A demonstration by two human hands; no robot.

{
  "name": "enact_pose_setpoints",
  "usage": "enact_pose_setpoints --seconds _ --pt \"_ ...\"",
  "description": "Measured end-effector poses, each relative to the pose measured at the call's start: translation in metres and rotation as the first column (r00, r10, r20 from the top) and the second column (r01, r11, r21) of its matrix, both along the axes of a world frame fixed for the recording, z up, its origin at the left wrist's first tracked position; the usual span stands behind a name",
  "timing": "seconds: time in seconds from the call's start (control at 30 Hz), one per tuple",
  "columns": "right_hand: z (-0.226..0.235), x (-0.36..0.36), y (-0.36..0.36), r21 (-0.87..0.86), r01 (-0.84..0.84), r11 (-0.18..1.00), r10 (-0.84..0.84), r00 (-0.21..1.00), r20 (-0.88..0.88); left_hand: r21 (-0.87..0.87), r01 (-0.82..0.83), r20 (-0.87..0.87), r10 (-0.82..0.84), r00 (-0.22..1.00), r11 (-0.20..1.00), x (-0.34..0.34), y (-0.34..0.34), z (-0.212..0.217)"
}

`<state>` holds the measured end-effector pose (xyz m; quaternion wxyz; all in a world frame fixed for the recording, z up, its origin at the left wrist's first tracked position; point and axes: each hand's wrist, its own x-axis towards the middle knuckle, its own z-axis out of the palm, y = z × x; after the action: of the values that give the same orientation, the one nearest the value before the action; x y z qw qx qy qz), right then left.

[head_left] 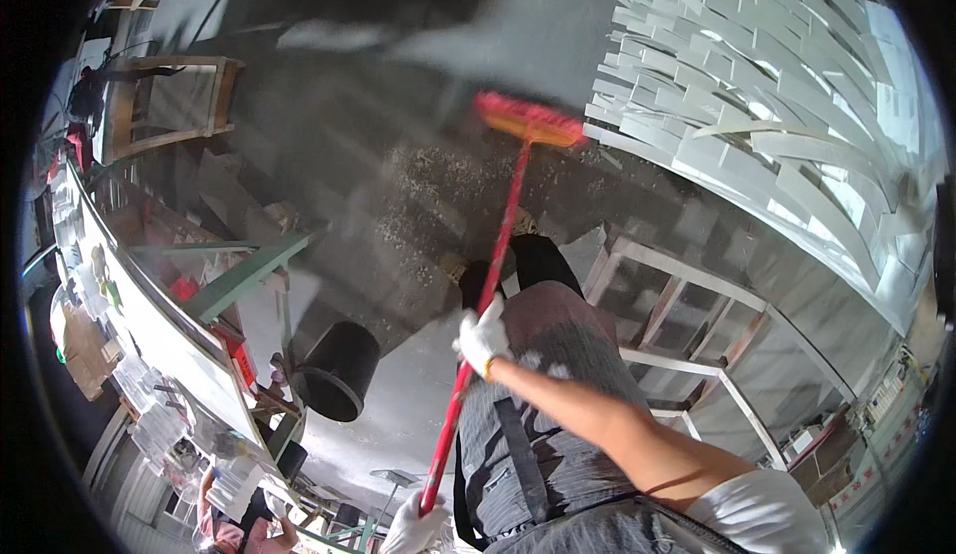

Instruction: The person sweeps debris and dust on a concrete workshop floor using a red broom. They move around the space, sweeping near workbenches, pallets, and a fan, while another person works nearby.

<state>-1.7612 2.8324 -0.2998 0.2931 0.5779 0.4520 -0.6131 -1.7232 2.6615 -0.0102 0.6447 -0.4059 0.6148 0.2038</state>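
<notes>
A push broom (508, 201) with a red handle slants across the floor in front of me. Its wide head (530, 124), orange with red bristles, rests on the dark floor by the white strips. My right hand (483, 338), in a white glove, is wrapped around the middle of the handle. At the handle's near end my left hand (416, 526), also gloved in white, grips it; part of this hand is cut off by the lower edge. Small pale scraps (423, 191) lie scattered on the floor between the broom head and my feet.
Layered white strips (737, 86) fill the far right. A black bucket (339, 370) stands at left beside a long cluttered table (149, 295). Metal frames (687, 275) are at right, a wooden frame (219, 96) at far left. Another person (244, 529) is at lower left.
</notes>
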Motion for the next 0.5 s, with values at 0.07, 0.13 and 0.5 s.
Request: enact_pose_setpoints --seconds 0.07,0.13,0.5 --pt "0.007 -0.023 0.056 -0.03 0.144 0.989 -0.145 0.989 -0.007 0.086 0.098 0.025 -0.1 0.995 0.991 -0.005 0.014 -0.028" --pt "-0.021 -0.013 0.088 0.013 0.211 0.977 -0.211 0.977 -0.045 0.24 0.267 -0.046 -0.264 0.964 0.933 -0.016 0.042 -0.058" --pt "-0.061 0.1 -0.11 0.24 -0.045 0.97 0.046 0.999 0.001 0.058 -0.001 0.056 -0.003 0.998 0.998 0.049 -0.111 -0.021"
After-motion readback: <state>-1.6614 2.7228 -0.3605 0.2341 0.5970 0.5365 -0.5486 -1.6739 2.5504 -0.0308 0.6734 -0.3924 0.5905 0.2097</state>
